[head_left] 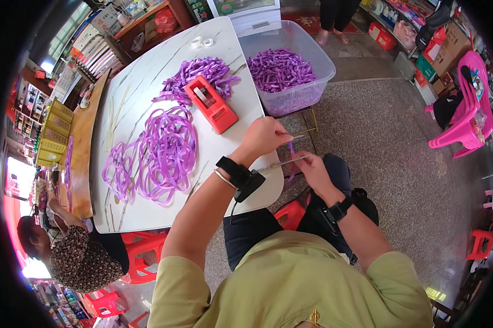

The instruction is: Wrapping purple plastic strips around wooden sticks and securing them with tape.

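Note:
My left hand (264, 136) is closed in a pinch beyond the table's right edge, with a short, thin pale strip (297, 136) sticking out past its fingertips. Just to the right and nearer me, my right hand (315, 173) pinches a purple ribbon (291, 147), whose upper end reaches my left fingertips. A longer thin pale strip (282, 163) runs leftward from the right fingers. What exactly lies between the fingertips is too small to make out. On the table, a red tape dispenser (211, 105) stands beside loose purple ribbons (167, 150) and a heap of shorter purple pieces (197, 76).
A clear plastic bin (323, 76) full of purple pieces stands past the marble-patterned table (230, 41). Two white tape rolls (202, 42) lie at the far end. At left another person (80, 251) works at a wooden table (85, 158). A pink chair (467, 109) stands right.

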Demonstrator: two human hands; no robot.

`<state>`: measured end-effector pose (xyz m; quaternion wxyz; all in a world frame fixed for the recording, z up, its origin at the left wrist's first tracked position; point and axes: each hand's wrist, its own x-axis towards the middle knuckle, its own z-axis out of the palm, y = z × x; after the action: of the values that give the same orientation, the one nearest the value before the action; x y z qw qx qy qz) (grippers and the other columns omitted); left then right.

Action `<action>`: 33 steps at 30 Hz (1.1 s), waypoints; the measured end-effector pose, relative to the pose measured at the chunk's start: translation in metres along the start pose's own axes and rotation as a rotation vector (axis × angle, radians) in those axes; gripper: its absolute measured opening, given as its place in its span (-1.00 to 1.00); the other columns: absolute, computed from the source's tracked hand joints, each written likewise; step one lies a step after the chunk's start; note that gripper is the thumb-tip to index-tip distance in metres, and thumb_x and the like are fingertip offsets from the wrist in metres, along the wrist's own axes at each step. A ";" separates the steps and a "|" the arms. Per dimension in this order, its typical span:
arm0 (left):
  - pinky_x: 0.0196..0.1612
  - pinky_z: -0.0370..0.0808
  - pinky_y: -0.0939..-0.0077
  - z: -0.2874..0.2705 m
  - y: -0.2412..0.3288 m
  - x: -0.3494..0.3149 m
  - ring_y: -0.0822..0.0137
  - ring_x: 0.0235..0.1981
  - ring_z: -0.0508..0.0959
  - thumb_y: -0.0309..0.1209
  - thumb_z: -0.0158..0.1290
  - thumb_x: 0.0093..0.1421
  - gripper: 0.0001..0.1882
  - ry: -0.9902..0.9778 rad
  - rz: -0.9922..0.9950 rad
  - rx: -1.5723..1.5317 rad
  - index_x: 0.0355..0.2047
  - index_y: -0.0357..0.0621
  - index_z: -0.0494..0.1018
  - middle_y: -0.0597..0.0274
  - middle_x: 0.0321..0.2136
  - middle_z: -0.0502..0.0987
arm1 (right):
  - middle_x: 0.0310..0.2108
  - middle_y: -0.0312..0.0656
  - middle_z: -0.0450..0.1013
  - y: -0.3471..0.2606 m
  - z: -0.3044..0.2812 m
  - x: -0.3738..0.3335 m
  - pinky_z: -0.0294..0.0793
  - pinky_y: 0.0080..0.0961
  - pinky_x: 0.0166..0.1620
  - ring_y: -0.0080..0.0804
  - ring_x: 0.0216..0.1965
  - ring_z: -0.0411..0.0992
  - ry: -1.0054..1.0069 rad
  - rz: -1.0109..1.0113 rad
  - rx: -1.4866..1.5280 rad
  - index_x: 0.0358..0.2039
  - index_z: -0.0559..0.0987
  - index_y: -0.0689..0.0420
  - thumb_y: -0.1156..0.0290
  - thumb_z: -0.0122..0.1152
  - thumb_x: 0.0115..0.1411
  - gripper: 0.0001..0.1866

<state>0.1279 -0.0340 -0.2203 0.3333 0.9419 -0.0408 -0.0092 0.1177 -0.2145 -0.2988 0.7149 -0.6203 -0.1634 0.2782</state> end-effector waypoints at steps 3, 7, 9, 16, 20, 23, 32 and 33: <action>-0.49 0.37 0.41 -0.001 0.000 0.001 0.19 -0.61 0.46 -0.30 0.11 -0.12 -0.79 -0.050 0.006 -0.005 -0.51 -0.19 0.51 0.05 -0.63 0.47 | -0.47 -0.24 0.45 -0.006 0.001 -0.030 0.36 -0.67 -0.30 -0.58 -0.41 0.41 -0.043 0.026 -0.119 -0.30 0.45 0.28 0.40 -0.03 0.15 -0.79; -0.47 0.38 0.42 -0.003 -0.003 0.003 0.18 -0.60 0.46 -0.30 0.08 -0.11 -0.78 -0.097 -0.005 0.010 -0.50 -0.18 0.50 0.04 -0.62 0.47 | -0.48 -0.22 0.46 -0.024 0.002 -0.075 0.38 -0.66 -0.30 -0.58 -0.40 0.41 -0.076 0.118 -0.182 -0.34 0.47 0.30 0.41 0.00 0.13 -0.80; -0.48 0.39 0.41 0.001 -0.005 0.006 0.17 -0.60 0.47 -0.28 0.09 -0.13 -0.78 -0.084 -0.009 -0.003 -0.52 -0.17 0.51 0.05 -0.63 0.47 | -0.51 -0.20 0.46 -0.026 0.001 -0.097 0.37 -0.64 -0.36 -0.57 -0.45 0.42 -0.051 0.116 -0.210 -0.41 0.51 0.27 0.41 0.03 0.10 -0.82; -0.48 0.40 0.41 0.004 -0.011 0.007 0.16 -0.61 0.48 -0.29 0.06 -0.14 -0.79 -0.047 0.028 0.008 -0.54 -0.15 0.51 0.07 -0.66 0.47 | -0.49 -0.30 0.46 -0.036 -0.007 -0.149 0.25 -0.53 -0.21 -0.44 -0.40 0.38 -0.246 -0.156 -0.662 -0.48 0.57 0.11 0.35 0.12 0.01 -0.86; -0.50 0.39 0.40 0.004 -0.009 0.007 0.16 -0.62 0.47 -0.31 0.04 -0.14 -0.80 -0.061 0.052 -0.005 -0.55 -0.16 0.50 0.06 -0.67 0.45 | -0.45 -0.31 0.44 -0.033 -0.011 -0.176 0.20 -0.47 -0.17 -0.41 -0.33 0.36 -0.267 -0.139 -0.719 -0.53 0.57 0.03 0.29 0.16 -0.04 -0.88; -0.51 0.38 0.40 0.004 -0.007 0.005 0.16 -0.64 0.45 -0.32 0.03 -0.14 -0.81 -0.049 0.028 -0.027 -0.56 -0.18 0.49 0.05 -0.69 0.44 | -0.41 -0.32 0.43 -0.031 -0.013 -0.190 0.18 -0.45 -0.16 -0.41 -0.29 0.34 -0.277 -0.168 -0.771 -0.53 0.55 0.04 0.29 0.18 -0.05 -0.88; -0.45 0.37 0.42 0.003 -0.006 0.004 0.19 -0.56 0.48 -0.32 0.05 -0.07 -0.78 -0.094 0.006 0.041 -0.46 -0.21 0.49 0.01 -0.59 0.47 | -0.39 -0.27 0.38 -0.029 -0.014 -0.202 0.24 -0.43 -0.19 -0.38 -0.29 0.30 -0.223 -0.232 -0.649 -0.53 0.55 0.09 0.38 0.22 -0.07 -0.91; -0.48 0.37 0.39 0.005 -0.008 0.004 0.14 -0.59 0.47 -0.32 0.04 -0.09 -0.80 -0.056 0.030 0.022 -0.51 -0.20 0.48 0.02 -0.63 0.45 | -0.39 -0.26 0.37 -0.030 -0.014 -0.203 0.25 -0.45 -0.20 -0.39 -0.29 0.29 -0.208 -0.192 -0.628 -0.53 0.56 0.09 0.39 0.22 -0.07 -0.92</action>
<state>0.1318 -0.0313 -0.2290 0.3219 0.9441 -0.0644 -0.0302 -0.0295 -0.3496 -0.2496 0.4913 -0.7604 -0.3706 0.2074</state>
